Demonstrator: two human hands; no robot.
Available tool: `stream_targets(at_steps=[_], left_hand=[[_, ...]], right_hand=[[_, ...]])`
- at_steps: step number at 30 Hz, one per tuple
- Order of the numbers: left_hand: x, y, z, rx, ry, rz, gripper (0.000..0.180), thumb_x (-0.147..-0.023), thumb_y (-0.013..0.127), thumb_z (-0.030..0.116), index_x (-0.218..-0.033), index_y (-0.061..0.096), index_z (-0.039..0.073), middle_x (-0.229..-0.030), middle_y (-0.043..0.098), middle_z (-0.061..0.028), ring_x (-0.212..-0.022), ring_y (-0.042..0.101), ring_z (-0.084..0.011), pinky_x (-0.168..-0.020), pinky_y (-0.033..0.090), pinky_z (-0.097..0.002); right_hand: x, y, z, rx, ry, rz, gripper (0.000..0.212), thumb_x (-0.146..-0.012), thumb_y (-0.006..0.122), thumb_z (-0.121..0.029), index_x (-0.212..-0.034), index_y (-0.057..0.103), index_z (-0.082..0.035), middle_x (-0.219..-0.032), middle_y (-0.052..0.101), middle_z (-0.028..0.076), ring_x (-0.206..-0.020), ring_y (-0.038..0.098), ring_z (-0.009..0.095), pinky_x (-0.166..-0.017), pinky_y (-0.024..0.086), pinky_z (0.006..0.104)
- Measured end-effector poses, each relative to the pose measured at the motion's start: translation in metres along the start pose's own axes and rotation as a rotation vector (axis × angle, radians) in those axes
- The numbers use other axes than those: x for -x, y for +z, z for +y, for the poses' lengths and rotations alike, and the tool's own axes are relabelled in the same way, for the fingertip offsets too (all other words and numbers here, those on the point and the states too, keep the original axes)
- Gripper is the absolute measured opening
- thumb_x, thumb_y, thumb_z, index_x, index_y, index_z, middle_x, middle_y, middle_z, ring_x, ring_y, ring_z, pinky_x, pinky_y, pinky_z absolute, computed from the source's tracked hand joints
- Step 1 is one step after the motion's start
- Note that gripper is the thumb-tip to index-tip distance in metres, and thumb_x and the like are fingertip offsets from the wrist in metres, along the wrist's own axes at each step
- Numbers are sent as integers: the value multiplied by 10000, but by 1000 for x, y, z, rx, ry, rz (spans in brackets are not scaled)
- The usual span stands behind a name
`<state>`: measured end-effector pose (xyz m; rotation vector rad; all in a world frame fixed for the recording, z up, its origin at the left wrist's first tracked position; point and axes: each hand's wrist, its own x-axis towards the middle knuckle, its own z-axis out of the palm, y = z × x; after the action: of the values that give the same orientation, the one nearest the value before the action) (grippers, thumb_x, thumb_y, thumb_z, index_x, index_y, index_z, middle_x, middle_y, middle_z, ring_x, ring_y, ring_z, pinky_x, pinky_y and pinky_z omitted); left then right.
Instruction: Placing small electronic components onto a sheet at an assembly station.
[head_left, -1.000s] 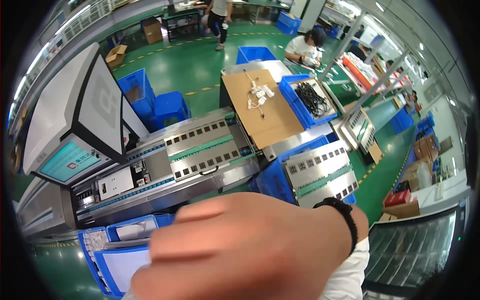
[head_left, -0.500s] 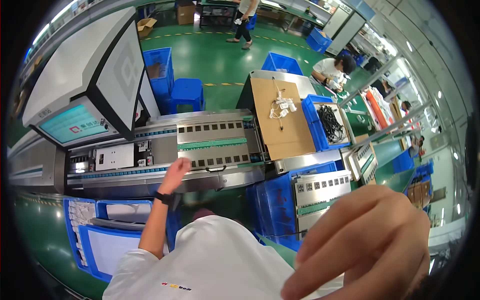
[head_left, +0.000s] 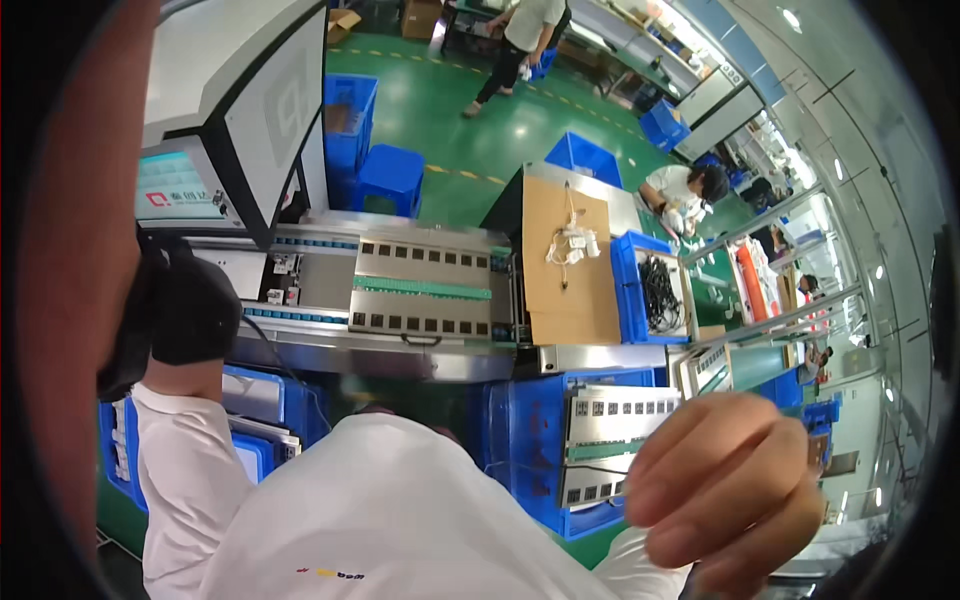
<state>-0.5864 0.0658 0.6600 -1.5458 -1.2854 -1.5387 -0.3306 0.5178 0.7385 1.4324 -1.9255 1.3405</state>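
Observation:
My right hand [head_left: 730,490] is raised close in front of me, its fingers curled together and slightly blurred. Whatever lies inside the curl, if anything, is hidden. Below it stands a metal tray [head_left: 610,470] with square dark slots and a green strip, in a blue crate. A thin dark cord crosses the tray toward the hand. My left arm [head_left: 95,200] is bent up very near at the left edge, with a black band [head_left: 130,315] on it; its fingers do not show. A similar slotted tray [head_left: 425,320] with a handle lies on the conveyor line [head_left: 325,325] ahead.
A white machine [head_left: 235,110] with a screen stands at the left. A cardboard sheet [head_left: 540,280] bears white cables; beside it, a blue bin [head_left: 628,300] holds black cables. Blue stools and crates stand around. One person [head_left: 520,45] walks behind; another [head_left: 685,195] sits at a bench.
My left arm has swung up from beside the conveyor tray to close by the left edge. My right hand has shifted slightly left and stays curled. The view has turned left-to-right a little.

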Motion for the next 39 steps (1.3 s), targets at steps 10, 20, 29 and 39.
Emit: stream_targets(at_steps=[10,20,29,39], left_hand=[[-118,182,58,-165,300,-22,855,-873,620,572,-1483,342,43,-1434,470,-200,-1313,459,-394,-1002,443,-541],[-203,208,105,-323,562,-19,848,-871,631,559,-1480,345,42,-1429,472,-206,-1302,470,-393,-993,450,-538],[-138,176,104,-353,494,-56,842,-869,641,546,-1477,349,42,-1425,475,-211,-1293,479,-391,-985,456,-534],[-167,179,81,-341,342,55,836,-868,652,533,-1474,352,42,-1420,478,-217,-1283,490,-390,-976,464,-530]], right_hand=[[-53,-30,-60,-82,578,13,62,-924,643,-101,-930,604,-54,-936,684,122,-807,664,266,-684,575,321],[-71,-89,-102,103,153,32,117,-933,631,-166,-935,602,-53,-921,667,120,-793,649,265,-682,559,332],[-30,-107,-61,88,32,158,173,-941,619,-224,-940,600,-53,-908,652,117,-781,635,264,-680,544,343],[-27,-144,-72,115,41,199,238,-950,607,-289,-945,598,-52,-893,635,115,-767,620,263,-678,527,355]])
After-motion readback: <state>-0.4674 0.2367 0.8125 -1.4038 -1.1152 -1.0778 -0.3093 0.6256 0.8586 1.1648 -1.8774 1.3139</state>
